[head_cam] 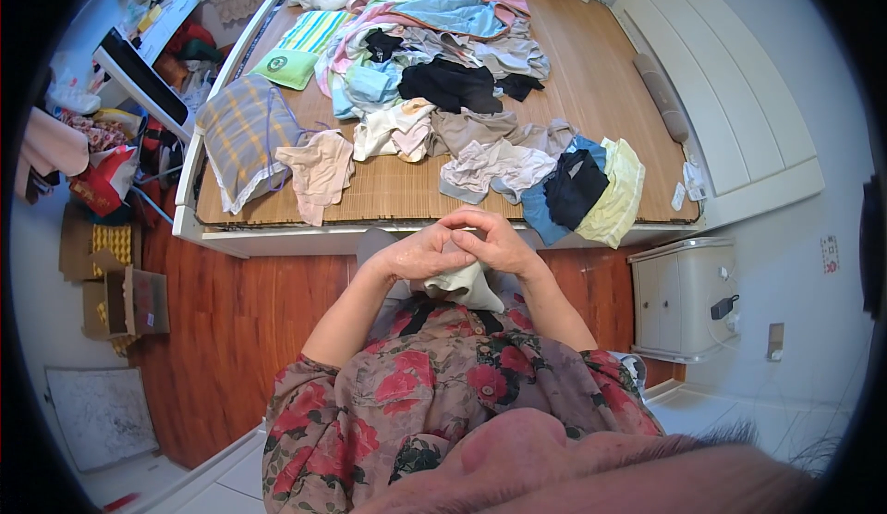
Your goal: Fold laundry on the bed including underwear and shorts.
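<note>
My left hand [424, 253] and my right hand [497, 240] come together at the bed's front edge, fingers overlapping and thumbs nearly meeting. Both grip a pale cloth garment [468, 286], which hangs below them over my lap; its upper part is hidden by the fingers. Just beyond lie a crumpled pale pink garment [495, 169] and, to the right, a black garment [576, 188] between blue cloth [538, 216] and a pale yellow garment [617, 191]. A beige-pink garment [320, 171] lies left of my hands.
Mixed clothes, including a black garment [450, 83], heap across the bed's bamboo mat [575, 49]. A plaid pillow [249, 133] and a green striped pillow [298, 49] lie at left. Cardboard boxes [149, 299] stand on the wooden floor [229, 327]; a white bedside cabinet [682, 299] stands right.
</note>
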`<action>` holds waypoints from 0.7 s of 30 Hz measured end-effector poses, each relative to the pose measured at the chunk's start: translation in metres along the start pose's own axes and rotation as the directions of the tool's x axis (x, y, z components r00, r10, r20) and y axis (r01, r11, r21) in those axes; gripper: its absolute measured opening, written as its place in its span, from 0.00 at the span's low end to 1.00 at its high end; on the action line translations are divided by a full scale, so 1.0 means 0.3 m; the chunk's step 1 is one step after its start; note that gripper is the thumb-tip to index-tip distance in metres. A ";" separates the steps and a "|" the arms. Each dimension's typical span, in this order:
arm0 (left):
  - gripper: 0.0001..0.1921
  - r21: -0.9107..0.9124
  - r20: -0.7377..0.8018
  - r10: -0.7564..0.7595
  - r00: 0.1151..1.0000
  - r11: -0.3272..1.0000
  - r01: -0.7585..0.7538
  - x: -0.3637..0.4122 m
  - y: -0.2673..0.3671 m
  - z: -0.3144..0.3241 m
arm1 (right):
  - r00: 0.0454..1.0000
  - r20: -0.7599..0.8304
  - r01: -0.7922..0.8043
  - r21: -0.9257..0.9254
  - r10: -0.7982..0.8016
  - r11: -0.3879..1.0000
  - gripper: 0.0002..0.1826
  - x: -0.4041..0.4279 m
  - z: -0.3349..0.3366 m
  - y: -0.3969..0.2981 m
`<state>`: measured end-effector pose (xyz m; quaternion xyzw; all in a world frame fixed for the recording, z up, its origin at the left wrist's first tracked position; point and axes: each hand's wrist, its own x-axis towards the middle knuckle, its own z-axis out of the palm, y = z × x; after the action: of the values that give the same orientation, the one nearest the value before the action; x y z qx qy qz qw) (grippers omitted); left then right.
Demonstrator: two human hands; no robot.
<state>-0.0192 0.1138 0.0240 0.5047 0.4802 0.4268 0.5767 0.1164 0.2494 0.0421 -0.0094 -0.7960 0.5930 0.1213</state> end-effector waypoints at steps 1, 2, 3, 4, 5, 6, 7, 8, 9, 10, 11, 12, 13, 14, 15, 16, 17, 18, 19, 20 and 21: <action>0.12 -0.043 -0.016 0.039 0.999 0.998 -0.039 -0.004 0.038 0.009 | 0.998 0.009 -0.061 0.046 0.060 0.997 0.14 -0.005 0.000 0.012; 0.10 -0.091 -0.041 -0.064 0.997 0.994 0.060 -0.020 0.084 0.012 | 0.998 0.006 -0.061 0.046 0.061 0.997 0.14 -0.008 -0.008 0.018; 0.10 -0.091 -0.045 -0.064 0.997 0.994 0.060 -0.026 0.074 0.005 | 0.994 0.032 -0.105 0.082 0.103 0.991 0.14 -0.011 -0.017 0.019; 0.09 -0.123 -0.071 -0.092 0.993 0.989 0.083 -0.030 0.050 -0.008 | 0.988 0.058 -0.151 0.115 0.145 0.982 0.14 -0.012 -0.020 0.020; 0.08 -0.155 -0.095 -0.120 0.988 0.982 0.104 -0.031 0.028 -0.016 | 0.988 0.061 -0.150 0.115 0.144 0.982 0.14 -0.012 -0.015 0.021; 0.07 -0.200 -0.099 -0.026 0.995 0.980 0.005 -0.024 0.021 -0.016 | 0.987 0.060 -0.160 0.171 0.152 0.972 0.14 -0.013 -0.012 0.022; 0.07 -0.199 -0.099 -0.024 0.995 0.980 0.004 -0.025 0.016 -0.015 | 0.985 0.058 -0.170 0.227 0.161 0.959 0.15 -0.014 -0.010 0.025; 0.07 -0.224 -0.133 -0.032 0.991 0.975 0.001 -0.029 0.014 -0.011 | 0.985 0.058 -0.170 0.225 0.161 0.959 0.15 -0.015 -0.011 0.036; 0.08 -0.248 -0.166 -0.041 0.985 0.969 -0.002 -0.029 0.015 -0.009 | 0.983 0.078 -0.181 0.235 0.167 0.955 0.14 -0.017 -0.013 0.051; 0.08 -0.248 -0.164 -0.039 0.986 0.969 -0.002 -0.029 0.020 -0.011 | 0.980 0.097 -0.192 0.244 0.173 0.950 0.13 -0.019 -0.017 0.063; 0.07 -0.244 -0.145 -0.029 0.989 0.970 -0.008 -0.032 0.027 -0.014 | 0.980 0.095 -0.192 0.243 0.173 0.951 0.13 -0.023 -0.031 0.071; 0.07 -0.241 -0.129 -0.020 0.991 0.970 -0.012 -0.037 0.029 -0.017 | 0.957 0.201 -0.250 0.206 0.209 0.946 0.14 -0.027 -0.046 0.074; 0.07 -0.242 -0.130 -0.020 0.991 0.970 -0.012 -0.042 0.026 -0.021 | 0.921 0.303 -0.303 0.164 0.245 0.939 0.15 -0.029 -0.053 0.076; 0.07 -0.226 -0.110 0.004 0.994 0.974 -0.029 -0.048 0.019 -0.027 | 0.921 0.304 -0.304 0.164 0.245 0.939 0.15 -0.030 -0.048 0.078; 0.07 -0.209 -0.087 0.028 0.996 0.977 -0.046 -0.049 0.023 -0.030 | 0.924 0.338 -0.252 0.182 0.181 0.950 0.16 -0.031 -0.040 0.075; 0.07 -0.209 -0.085 0.028 0.996 0.977 -0.046 -0.053 0.029 -0.028 | 0.922 0.370 -0.201 0.203 0.115 0.958 0.16 -0.031 -0.031 0.071; 0.07 -0.236 -0.109 0.045 0.993 0.969 -0.070 -0.061 0.039 -0.024 | 0.922 0.368 -0.201 0.203 0.116 0.958 0.16 -0.035 -0.019 0.063; 0.08 -0.262 -0.136 0.061 0.989 0.960 -0.095 -0.069 0.047 -0.023 | 0.938 0.328 -0.196 0.225 0.115 0.954 0.17 -0.033 -0.001 0.031; 0.08 -0.262 -0.138 0.060 0.989 0.960 -0.095 -0.073 0.044 -0.026 | 0.951 0.288 -0.189 0.247 0.114 0.950 0.17 -0.031 0.007 0.012; 0.08 -0.295 -0.144 0.036 0.989 0.952 -0.078 -0.076 0.039 -0.031 | 0.959 0.261 -0.159 0.172 0.111 0.972 0.15 -0.022 -0.011 0.012; 0.09 -0.326 -0.150 0.011 0.989 0.943 -0.060 -0.080 0.033 -0.037 | 0.959 0.262 -0.158 0.173 0.109 0.972 0.15 -0.023 -0.029 0.009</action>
<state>-0.0345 0.0935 0.0365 0.3771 0.4335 0.5473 0.6085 0.1244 0.2572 0.0405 0.0234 -0.7415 0.6703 -0.0207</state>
